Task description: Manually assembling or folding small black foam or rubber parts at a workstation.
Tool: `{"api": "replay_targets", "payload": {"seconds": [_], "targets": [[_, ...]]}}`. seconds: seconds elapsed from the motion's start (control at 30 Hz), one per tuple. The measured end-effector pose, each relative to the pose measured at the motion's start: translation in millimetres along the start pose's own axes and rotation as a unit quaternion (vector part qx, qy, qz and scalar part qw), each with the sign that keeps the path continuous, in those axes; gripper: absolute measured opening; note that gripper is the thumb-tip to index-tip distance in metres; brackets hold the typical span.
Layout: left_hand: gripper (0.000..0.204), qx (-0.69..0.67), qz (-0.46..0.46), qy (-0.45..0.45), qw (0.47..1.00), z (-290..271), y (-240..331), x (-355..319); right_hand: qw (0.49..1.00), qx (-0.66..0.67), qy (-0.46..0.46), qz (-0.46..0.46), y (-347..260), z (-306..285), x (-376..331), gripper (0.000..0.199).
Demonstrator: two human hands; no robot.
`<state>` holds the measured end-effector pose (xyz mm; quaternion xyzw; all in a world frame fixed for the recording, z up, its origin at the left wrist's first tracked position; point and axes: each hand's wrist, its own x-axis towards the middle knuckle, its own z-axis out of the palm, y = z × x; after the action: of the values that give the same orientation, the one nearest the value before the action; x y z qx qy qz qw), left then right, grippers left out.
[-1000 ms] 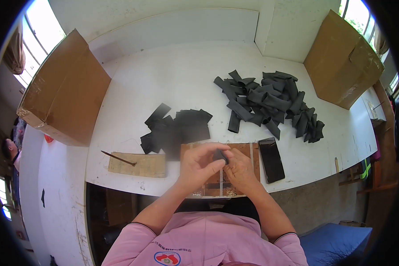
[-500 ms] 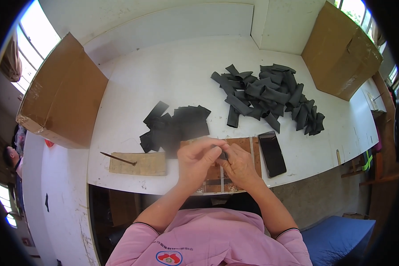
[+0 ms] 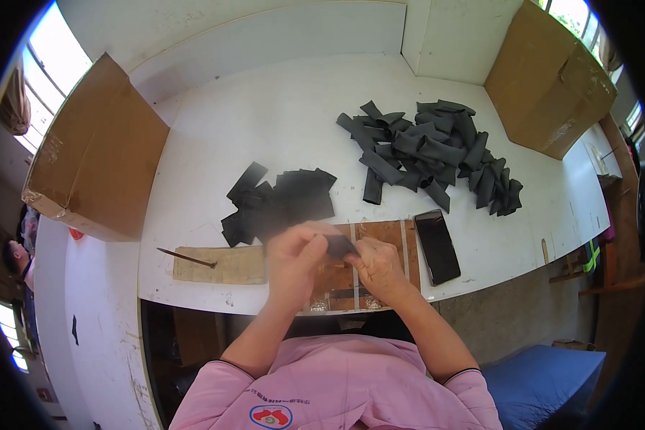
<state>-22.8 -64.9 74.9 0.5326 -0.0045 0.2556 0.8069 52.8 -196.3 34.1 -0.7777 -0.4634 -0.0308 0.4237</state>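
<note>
Both hands (image 3: 337, 261) pinch black strip (image 3: 339, 246); cardboard boxes' (image 3: 93, 154) contents hidden.

Your table (image 3: 265, 122) white; strip piles (image 3: 437, 154) black; boxes (image 3: 97, 154) brown cardboard; phone (image 3: 438, 246) black; your shirt (image 3: 337, 390) pink w/ red-blue badge.

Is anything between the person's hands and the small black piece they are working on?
Nothing visible: the left hand and right hand both grip the small black flat piece directly, above the brown wooden board at the white table's near edge.
</note>
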Motion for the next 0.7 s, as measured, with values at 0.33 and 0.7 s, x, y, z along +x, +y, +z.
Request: {"api": "replay_targets", "payload": {"seconds": [0.33,0.7], "targets": [[0.015,0.027,0.054,0.063,0.996,-17.4,11.8,3.1,0.997,-0.017,0.036,-0.065,-16.3,-19.2,16.2,0.014],[0.013,0.174,0.011,-0.011,0.985,-0.6,25.4,10.3,1.000,-0.004,0.002,-0.024,-2.6,-3.8,2.1,0.015]]}}
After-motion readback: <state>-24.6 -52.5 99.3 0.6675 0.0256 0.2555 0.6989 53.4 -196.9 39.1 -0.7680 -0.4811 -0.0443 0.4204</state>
